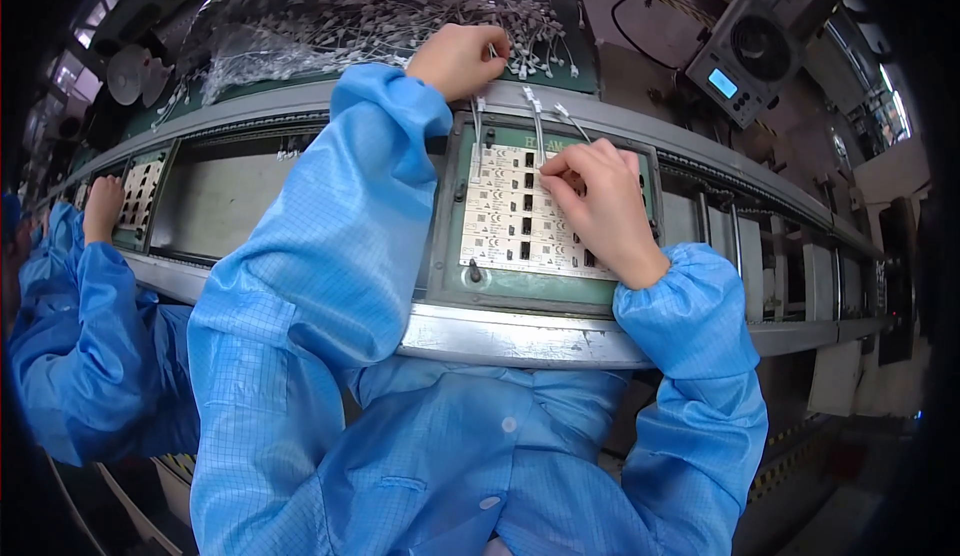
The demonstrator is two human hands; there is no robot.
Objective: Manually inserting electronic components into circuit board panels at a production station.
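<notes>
My left hand (462, 61) reaches over the near edge of a pile of short white connector cables (400, 31). Its thumb and forefinger are pinched together, and what lies between them is too small to make out. Over a white circuit board panel (495, 221) in a green carrier tray (510, 291), my right hand (603, 206) has its fingertips closed at a black connector. A white cable (538, 126) runs from the tray's far edge down to those fingertips. Another white cable (477, 136) lies over the panel's left side, and a third (572, 119) ends near my right knuckles.
The tray sits between the metal rails of a conveyor (530, 344). Clear plastic film (250, 41) covers the cable pile's left part. A device with a fan and a lit screen (735, 61) stands at the far right. At left, another person's hand (103, 206) works at a similar tray.
</notes>
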